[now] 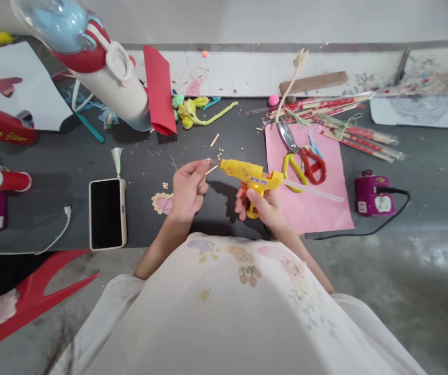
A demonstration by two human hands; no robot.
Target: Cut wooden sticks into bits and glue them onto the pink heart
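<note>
My right hand is wrapped round the handle of a yellow hot glue gun, and a clear glue stick juts from its back end. The gun's nozzle points left, at the fingertips of my left hand. Those fingers are pinched on a tiny pale wooden piece, mostly covered by the fingers. Just left of that hand lies a pink heart shape edged with small wooden slices, part of it hidden by the hand. Several loose slices lie on the dark table near the nozzle.
Scissors with red and yellow handles rest on pink paper at the right. Further right stands a purple power socket with a black cable. A phone and a large bottle are on the left. Wrapped chopsticks lie at the back right.
</note>
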